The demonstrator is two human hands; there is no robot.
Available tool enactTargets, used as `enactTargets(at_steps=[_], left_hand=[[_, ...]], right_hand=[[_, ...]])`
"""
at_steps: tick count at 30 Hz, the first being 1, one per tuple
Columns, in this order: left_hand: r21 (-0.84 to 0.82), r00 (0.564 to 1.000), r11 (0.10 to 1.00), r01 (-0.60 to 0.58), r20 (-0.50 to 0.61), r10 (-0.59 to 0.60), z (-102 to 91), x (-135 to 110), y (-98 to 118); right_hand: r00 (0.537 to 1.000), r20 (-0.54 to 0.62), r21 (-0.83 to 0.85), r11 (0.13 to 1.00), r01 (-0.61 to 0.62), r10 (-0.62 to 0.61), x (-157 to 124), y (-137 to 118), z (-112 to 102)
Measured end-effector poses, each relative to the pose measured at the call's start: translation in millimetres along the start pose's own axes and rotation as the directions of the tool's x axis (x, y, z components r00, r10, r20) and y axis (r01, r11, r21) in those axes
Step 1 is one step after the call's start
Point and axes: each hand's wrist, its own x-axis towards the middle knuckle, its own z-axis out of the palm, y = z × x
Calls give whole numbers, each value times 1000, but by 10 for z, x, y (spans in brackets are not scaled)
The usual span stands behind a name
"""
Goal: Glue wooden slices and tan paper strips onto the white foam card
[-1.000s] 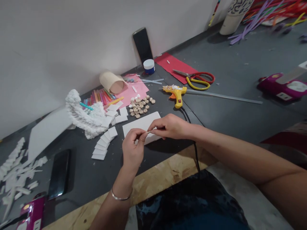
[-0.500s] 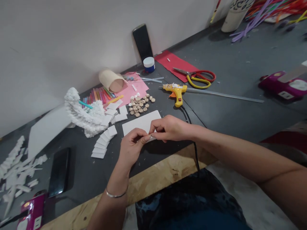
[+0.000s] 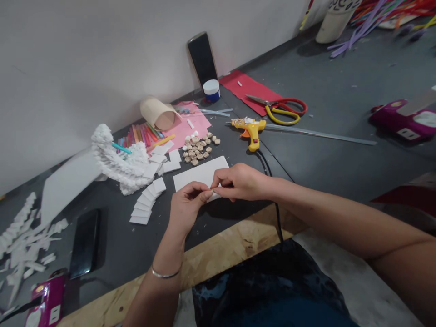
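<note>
My left hand point(image 3: 190, 200) and my right hand point(image 3: 238, 181) meet fingertip to fingertip over the near edge of a white rectangular sheet point(image 3: 197, 175). Between their pinched thumbs and forefingers is a small tan piece point(image 3: 211, 190), mostly hidden by the fingers; its kind is too small to tell. Just beyond the sheet lies a cluster of small beige round coils point(image 3: 197, 150), a few white ones among them. A yellow hot glue gun point(image 3: 252, 131) rests on its side past my right hand, its black cord running under my right forearm.
White square cards point(image 3: 145, 202) are fanned out to the left, near a fluffy white craft piece point(image 3: 119, 163). Scissors point(image 3: 284, 111) lie partly on red paper point(image 3: 248, 88). A phone point(image 3: 85, 243) lies at left; another phone point(image 3: 202, 56) leans on the wall behind a small jar point(image 3: 211, 91).
Both hands stay pinched together at almost the same spot, with only a slight shift of the fingertips. The objects on the table have not moved.
</note>
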Motion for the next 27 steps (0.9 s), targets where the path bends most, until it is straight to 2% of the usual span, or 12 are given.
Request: enactTargets(at_steps=[6,10,18,21,27], left_hand=[[136,968,979,-149,-180,173,117,-73,21],[171,950,964,-203,-206,237,161,-99,-3],[173,954,967,-189,-199,222,151,-77,-16],[205,955,962,-178,-198,219,147,-81,-6],[161,976,979,-129,-153,154,138,-75,-21]], right_hand=[[994,-78,-9,997,-80,79,17,27,36],[989,-117,-15,996,-90,87,15,35,74],[990,-135,-75,996,-51,41,10,50,64],[992,-125,-132,991,7,-23,19,83,30],[977,-155,-274,956,100,-147,17,164,30]])
